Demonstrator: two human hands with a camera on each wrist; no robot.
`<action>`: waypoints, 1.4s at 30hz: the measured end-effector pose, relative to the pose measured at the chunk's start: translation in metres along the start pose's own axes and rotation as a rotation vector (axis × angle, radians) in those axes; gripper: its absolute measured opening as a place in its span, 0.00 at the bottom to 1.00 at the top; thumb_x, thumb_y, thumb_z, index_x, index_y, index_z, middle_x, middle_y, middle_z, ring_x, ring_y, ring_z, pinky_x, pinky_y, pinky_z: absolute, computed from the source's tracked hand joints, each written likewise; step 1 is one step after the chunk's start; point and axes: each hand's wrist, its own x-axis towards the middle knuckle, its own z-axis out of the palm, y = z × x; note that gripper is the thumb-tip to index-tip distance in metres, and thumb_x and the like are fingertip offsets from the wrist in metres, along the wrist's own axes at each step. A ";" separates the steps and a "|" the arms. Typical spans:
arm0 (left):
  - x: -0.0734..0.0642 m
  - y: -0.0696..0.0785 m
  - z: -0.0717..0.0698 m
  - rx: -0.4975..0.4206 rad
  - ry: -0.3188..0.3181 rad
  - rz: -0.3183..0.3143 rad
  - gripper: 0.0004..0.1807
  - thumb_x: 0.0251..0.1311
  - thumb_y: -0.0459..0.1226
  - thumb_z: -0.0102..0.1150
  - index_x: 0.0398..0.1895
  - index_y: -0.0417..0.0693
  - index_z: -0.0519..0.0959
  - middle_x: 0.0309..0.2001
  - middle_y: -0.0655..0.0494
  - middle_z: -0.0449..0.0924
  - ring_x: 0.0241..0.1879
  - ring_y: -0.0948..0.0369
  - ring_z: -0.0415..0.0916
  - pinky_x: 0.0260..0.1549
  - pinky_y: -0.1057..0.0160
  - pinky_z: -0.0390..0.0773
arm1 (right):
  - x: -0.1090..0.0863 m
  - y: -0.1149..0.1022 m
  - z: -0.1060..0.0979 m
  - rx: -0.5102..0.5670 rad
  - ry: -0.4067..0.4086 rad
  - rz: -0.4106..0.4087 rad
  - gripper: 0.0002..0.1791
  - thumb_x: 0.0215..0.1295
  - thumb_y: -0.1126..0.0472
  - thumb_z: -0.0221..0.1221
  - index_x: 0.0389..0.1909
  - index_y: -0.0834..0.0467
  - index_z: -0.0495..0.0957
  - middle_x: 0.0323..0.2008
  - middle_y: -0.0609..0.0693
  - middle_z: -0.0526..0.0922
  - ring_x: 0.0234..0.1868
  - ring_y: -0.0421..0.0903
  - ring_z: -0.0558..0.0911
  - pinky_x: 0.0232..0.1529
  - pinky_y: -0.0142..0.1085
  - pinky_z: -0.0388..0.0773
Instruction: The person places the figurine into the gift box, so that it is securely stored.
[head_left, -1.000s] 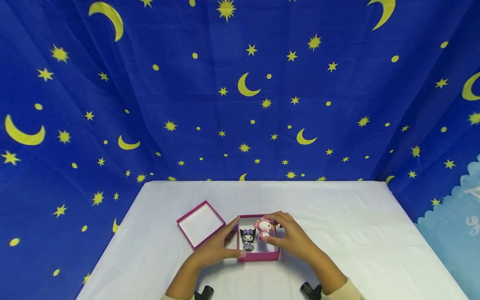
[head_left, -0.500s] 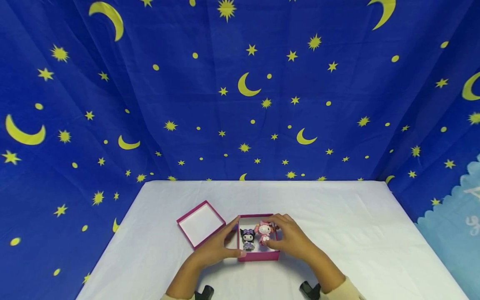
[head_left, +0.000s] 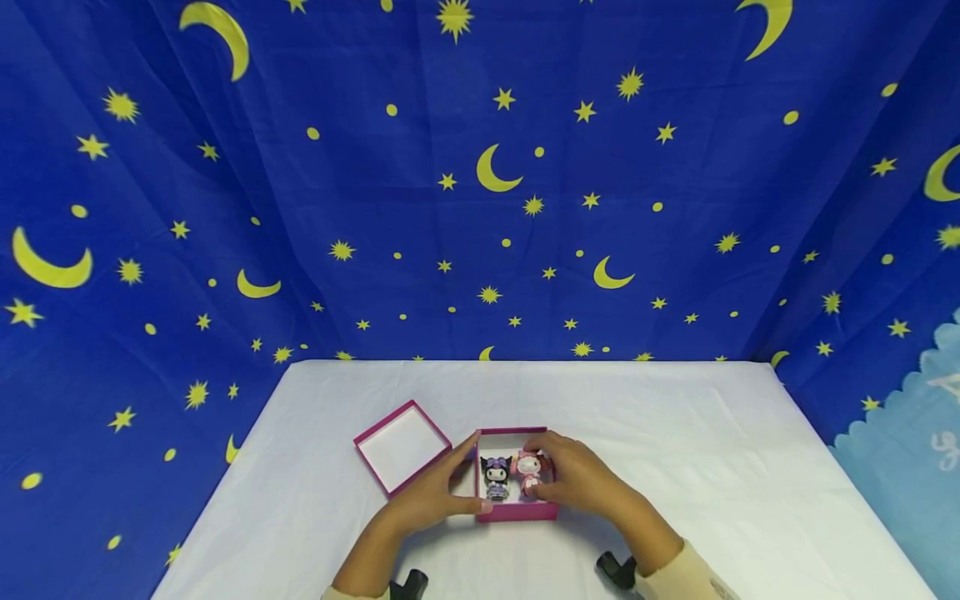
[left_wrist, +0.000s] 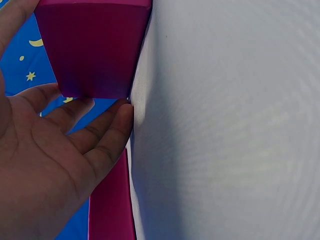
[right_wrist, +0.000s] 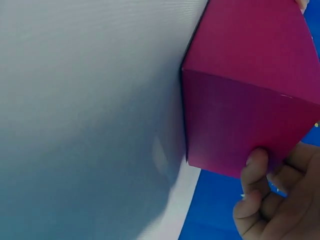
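- Head view: near the surface's front edge, my right hand (head_left: 581, 482) pinches the pink doll (head_left: 529, 472) inside the box (head_left: 516, 510); I'd seat it gently beside the dark doll (head_left: 496, 477).
- Left wrist view: my left hand (left_wrist: 45, 165), fingers relaxed, steadies the box (left_wrist: 92, 47).
- Right wrist view: only the box wall (right_wrist: 245, 125) shows; the lid (head_left: 402, 447) lies clear at the left.

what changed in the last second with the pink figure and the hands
The right hand lowered the pink figure from above the rim down into the magenta box, beside the dark figure; its fingers still hold it. The left hand stayed against the box's left side, and the lid stayed open side up on the table.
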 end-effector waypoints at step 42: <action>-0.001 0.000 -0.001 -0.043 0.013 0.025 0.59 0.51 0.49 0.77 0.82 0.61 0.49 0.80 0.41 0.52 0.76 0.41 0.58 0.73 0.44 0.65 | -0.010 0.006 -0.008 0.068 0.016 -0.042 0.35 0.61 0.50 0.71 0.67 0.57 0.74 0.66 0.50 0.75 0.60 0.50 0.80 0.60 0.49 0.81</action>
